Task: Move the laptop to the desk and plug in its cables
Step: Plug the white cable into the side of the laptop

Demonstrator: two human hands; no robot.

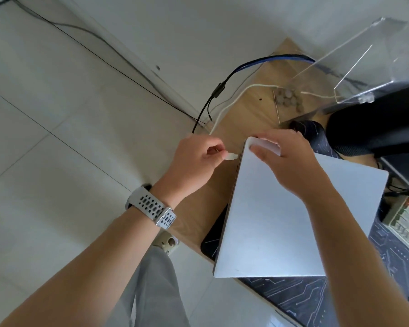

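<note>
A closed silver laptop [269, 220] lies on the wooden desk [248, 114], partly over a dark patterned desk mat [300, 296]. My right hand [291, 161] presses on the laptop's far left corner. My left hand [194, 164], with a grey watch on the wrist, pinches the plug [232, 156] of a white cable [236, 97]. The plug tip sits just beside the laptop's left edge. A black and blue cable [222, 88] hangs over the desk's edge further back.
A clear acrylic stand [354, 74] and a black monitor base [373, 128] stand at the back right. Coins and a thin metal rod [276, 105] lie on the desk behind the laptop. A keyboard [404, 223] shows at right. The tiled floor [57, 138] lies left.
</note>
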